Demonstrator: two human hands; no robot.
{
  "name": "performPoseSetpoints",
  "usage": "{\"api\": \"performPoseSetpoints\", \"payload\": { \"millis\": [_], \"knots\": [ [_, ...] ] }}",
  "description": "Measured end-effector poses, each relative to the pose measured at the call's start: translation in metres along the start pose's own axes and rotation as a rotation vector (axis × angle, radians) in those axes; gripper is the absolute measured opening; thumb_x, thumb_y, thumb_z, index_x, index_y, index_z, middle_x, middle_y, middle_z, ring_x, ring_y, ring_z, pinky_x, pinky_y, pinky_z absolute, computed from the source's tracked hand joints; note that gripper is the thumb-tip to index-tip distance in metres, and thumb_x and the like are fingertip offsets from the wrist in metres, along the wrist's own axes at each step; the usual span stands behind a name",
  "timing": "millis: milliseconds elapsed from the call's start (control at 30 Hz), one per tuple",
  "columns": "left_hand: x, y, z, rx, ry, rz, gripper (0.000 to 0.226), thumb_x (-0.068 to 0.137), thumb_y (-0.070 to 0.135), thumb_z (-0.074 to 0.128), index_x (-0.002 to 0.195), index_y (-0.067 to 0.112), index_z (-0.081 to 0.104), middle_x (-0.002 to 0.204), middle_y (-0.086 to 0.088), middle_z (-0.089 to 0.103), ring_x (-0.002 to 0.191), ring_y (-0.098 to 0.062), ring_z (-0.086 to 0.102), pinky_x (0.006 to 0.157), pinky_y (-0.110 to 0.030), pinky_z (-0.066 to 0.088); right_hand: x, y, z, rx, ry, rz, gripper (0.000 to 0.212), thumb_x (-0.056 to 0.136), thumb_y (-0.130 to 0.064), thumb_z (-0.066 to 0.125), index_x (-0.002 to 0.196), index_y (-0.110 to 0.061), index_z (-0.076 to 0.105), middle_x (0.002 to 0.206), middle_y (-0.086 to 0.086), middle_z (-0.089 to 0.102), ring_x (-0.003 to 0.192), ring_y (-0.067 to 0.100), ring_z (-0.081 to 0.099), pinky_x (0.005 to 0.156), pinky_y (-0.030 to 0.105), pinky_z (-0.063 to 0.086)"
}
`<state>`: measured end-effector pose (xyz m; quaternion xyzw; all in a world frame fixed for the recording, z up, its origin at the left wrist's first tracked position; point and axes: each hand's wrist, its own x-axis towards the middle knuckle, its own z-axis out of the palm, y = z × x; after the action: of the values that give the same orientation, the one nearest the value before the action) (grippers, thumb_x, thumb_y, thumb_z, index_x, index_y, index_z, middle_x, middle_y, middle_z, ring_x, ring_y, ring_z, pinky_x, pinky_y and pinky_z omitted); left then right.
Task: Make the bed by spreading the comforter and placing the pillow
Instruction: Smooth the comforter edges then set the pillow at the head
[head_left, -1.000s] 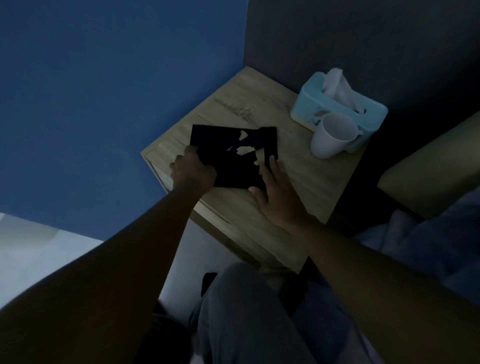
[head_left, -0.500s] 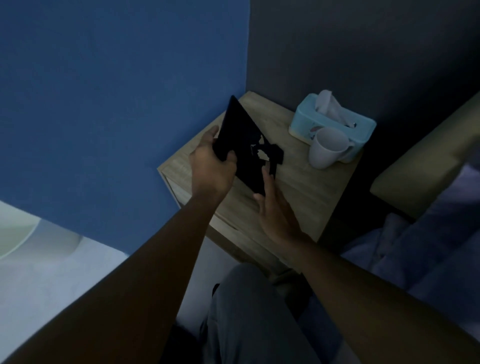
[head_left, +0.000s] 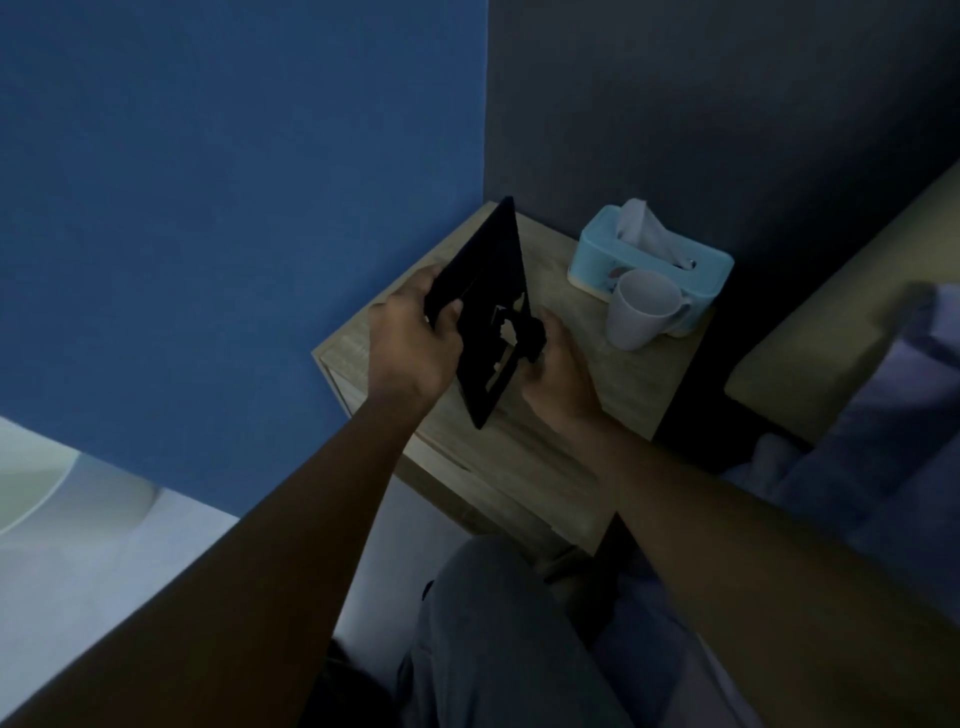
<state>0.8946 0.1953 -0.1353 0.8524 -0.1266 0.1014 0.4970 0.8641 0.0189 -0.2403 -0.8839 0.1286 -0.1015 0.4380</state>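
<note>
A flat black object (head_left: 488, 291), like a frame or book, is tilted up on edge above the wooden bedside table (head_left: 571, 415). My left hand (head_left: 415, 343) grips its left edge with thumb on the front. My right hand (head_left: 558, 379) holds its lower right edge, fingers curled behind it. At the right edge lies the bluish comforter (head_left: 883, 441), rumpled on the bed beside an olive headboard cushion (head_left: 831, 332). No pillow is in view.
A light blue tissue box (head_left: 649, 254) and a white mug (head_left: 641, 309) stand at the table's back right. A blue wall (head_left: 234, 208) is to the left, a dark wall behind. My knee (head_left: 493, 623) is below the table.
The black object lay flat on the table a second ago; both hands have lifted and tilted it upright. My right hand moved from resting flat on the table to holding the object's edge.
</note>
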Motion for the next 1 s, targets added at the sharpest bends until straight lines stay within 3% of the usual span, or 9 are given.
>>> {"api": "performPoseSetpoints", "payload": {
  "millis": [167,400,533,733,833,1000],
  "knots": [
    [0.001,0.000,-0.002,0.005,-0.019,0.049,0.036,0.095,0.006,0.060,0.131,0.012,0.062,0.109,0.008,0.069,0.096,0.004,0.061,0.082,0.002,0.044,0.020,-0.003,0.009,-0.129,0.033,-0.072,0.069,0.088,-0.012,0.068,0.149,-0.014,0.039,0.147,0.008,0.050,0.136,0.023,0.047,0.113,0.036,0.041],
    [0.004,-0.001,-0.003,0.058,0.015,0.054,0.035,0.095,0.008,0.060,0.130,0.012,0.063,0.106,0.007,0.067,0.097,0.006,0.057,0.080,0.008,0.039,0.012,-0.006,-0.008,-0.237,0.135,-0.140,0.052,0.076,-0.011,0.069,0.126,-0.010,0.055,0.120,0.014,0.054,0.112,0.030,0.055,0.088,0.042,0.051],
    [-0.002,0.000,0.000,0.096,0.078,0.051,0.036,0.095,0.007,0.059,0.131,0.007,0.061,0.101,0.006,0.063,0.085,0.033,0.039,0.073,0.016,0.026,0.001,-0.014,-0.019,-0.231,0.267,-0.230,0.049,0.070,-0.004,0.067,0.119,-0.008,0.063,0.111,0.016,0.053,0.107,0.031,0.052,0.086,0.046,0.049],
    [-0.005,0.015,0.005,0.149,0.111,0.092,0.036,0.094,0.008,0.059,0.130,0.008,0.062,0.101,-0.008,0.074,0.079,-0.010,0.064,0.076,-0.006,0.042,-0.002,-0.021,-0.027,-0.435,0.397,-0.352,0.050,0.068,-0.010,0.068,0.118,-0.012,0.068,0.107,0.012,0.061,0.105,0.031,0.056,0.090,0.041,0.043],
    [-0.006,0.023,0.004,0.194,0.104,0.159,0.036,0.094,0.005,0.057,0.130,0.009,0.062,0.099,-0.010,0.074,0.080,-0.016,0.066,0.073,-0.009,0.041,-0.005,-0.022,-0.027,-0.426,0.410,-0.324,0.049,0.069,-0.014,0.068,0.118,-0.015,0.065,0.108,0.006,0.062,0.106,0.026,0.055,0.091,0.036,0.042],
    [-0.008,0.028,0.003,0.186,0.070,0.185,0.036,0.094,0.007,0.055,0.129,0.012,0.063,0.096,-0.008,0.073,0.077,-0.021,0.067,0.076,-0.028,0.056,-0.008,-0.016,-0.023,-0.332,0.282,-0.247,0.052,0.076,-0.009,0.067,0.127,-0.010,0.058,0.117,0.010,0.060,0.110,0.028,0.055,0.091,0.045,0.048]
  ]
}}
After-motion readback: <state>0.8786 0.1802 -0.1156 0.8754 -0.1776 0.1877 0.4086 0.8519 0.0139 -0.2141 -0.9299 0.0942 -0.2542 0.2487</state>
